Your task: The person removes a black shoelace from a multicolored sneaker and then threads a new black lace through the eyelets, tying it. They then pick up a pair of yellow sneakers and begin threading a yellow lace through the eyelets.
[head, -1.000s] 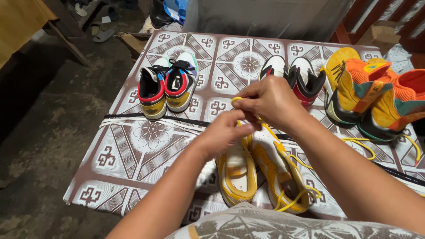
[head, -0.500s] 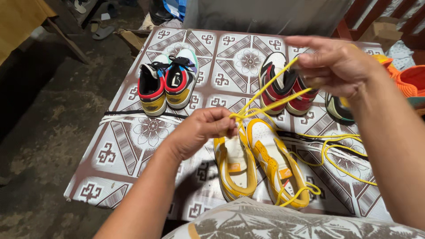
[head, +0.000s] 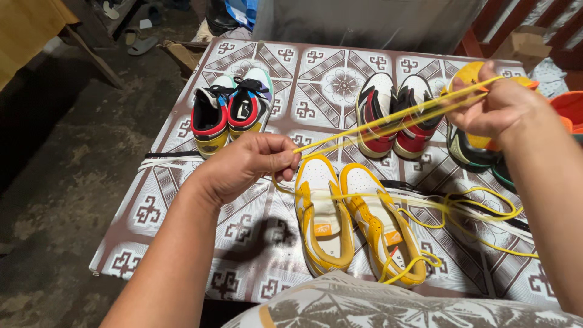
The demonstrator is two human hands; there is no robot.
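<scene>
The yellow lace (head: 388, 118) is now stretched taut in doubled strands above the yellow-and-white pair of shoes (head: 352, 218); a second ago it was bunched between both hands. The left hand (head: 252, 164) pinches one end just left of the pair, the right hand (head: 495, 106) has drawn away and grips the other end, over the orange shoes (head: 571, 109), so the lace looks evened out
</scene>
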